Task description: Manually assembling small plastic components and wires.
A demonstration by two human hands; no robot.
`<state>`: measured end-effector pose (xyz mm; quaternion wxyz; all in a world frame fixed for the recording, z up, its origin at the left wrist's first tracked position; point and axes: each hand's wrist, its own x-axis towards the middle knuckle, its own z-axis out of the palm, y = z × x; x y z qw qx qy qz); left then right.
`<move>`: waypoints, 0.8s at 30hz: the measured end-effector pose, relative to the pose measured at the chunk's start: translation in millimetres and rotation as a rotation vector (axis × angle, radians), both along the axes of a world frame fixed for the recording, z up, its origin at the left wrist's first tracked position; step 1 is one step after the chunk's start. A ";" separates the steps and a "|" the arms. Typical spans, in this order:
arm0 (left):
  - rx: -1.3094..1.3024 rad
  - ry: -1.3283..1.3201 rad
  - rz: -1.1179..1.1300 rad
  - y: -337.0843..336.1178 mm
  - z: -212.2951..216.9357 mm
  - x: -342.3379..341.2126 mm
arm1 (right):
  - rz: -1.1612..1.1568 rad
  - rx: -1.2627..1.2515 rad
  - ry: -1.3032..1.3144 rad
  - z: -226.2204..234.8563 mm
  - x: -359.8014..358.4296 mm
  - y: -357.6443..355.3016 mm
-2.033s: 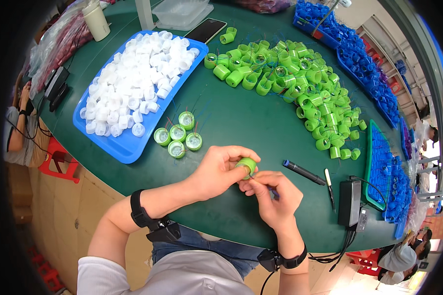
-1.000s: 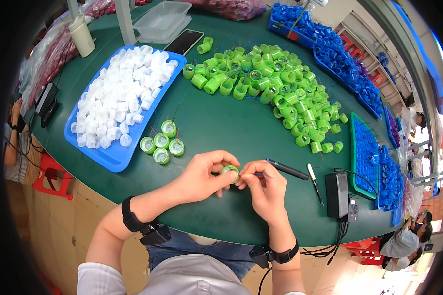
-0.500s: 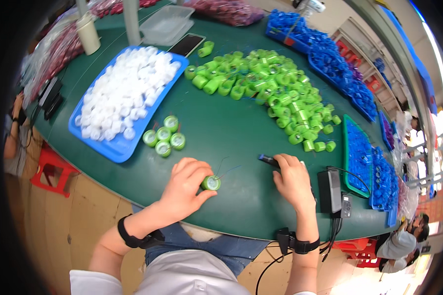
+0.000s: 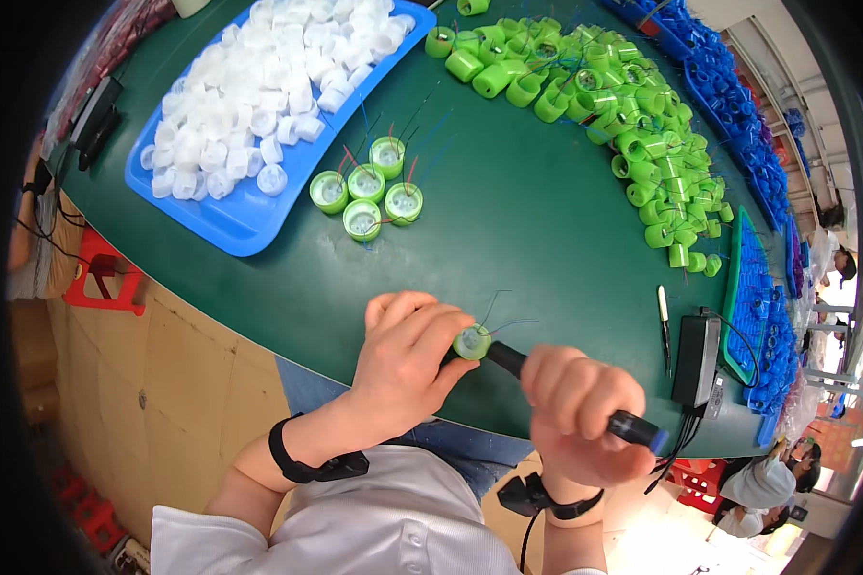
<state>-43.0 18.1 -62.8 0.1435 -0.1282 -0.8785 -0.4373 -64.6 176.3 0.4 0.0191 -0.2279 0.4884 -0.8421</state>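
My left hand (image 4: 405,356) is closed around a small green cylindrical housing (image 4: 472,342) with a pale round inside and thin wires sticking out of it. Its open face points up toward me, near the table's front edge. A black pen-shaped tool (image 4: 635,431) with a bluish end is gripped in my right hand (image 4: 585,407), its other end right beside the green housing; whether they touch I cannot tell. Farther left on the table, a small cluster of similar green housings (image 4: 362,219) stands upright with white insides and red and dark wires.
A blue tray (image 4: 249,235) heaped with white plastic caps (image 4: 259,96) lies at the left. Many loose green housings (image 4: 642,144) spread across the back right. A slim pen-like tool (image 4: 664,331) and a black power adapter (image 4: 695,359) lie at right, near a green-rimmed tray (image 4: 738,287) of blue parts.
My right hand has raised the black tool and brought it left to the green housing. My left hand still holds the housing, and the view has shifted closer to the table.
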 end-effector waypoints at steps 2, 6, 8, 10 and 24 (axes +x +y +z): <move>0.012 -0.012 0.003 -0.2 0.5 0.1 | 0.065 0.050 -0.090 -10.2 -2.6 -4.6; 0.026 -0.013 -0.011 -1.3 2.3 -1.3 | 0.024 0.158 -0.041 -13.9 -8.8 -12.7; 0.035 -0.016 -0.003 -2.6 0.7 -1.4 | 0.036 0.200 -0.075 -10.6 -8.0 -15.4; 0.040 -0.017 -0.002 -3.8 -0.1 -0.8 | 0.041 0.240 -0.106 -11.7 -8.2 -17.4; 0.045 0.014 0.033 -1.2 -3.9 -5.0 | 0.041 0.371 -0.177 -22.8 -29.3 -26.7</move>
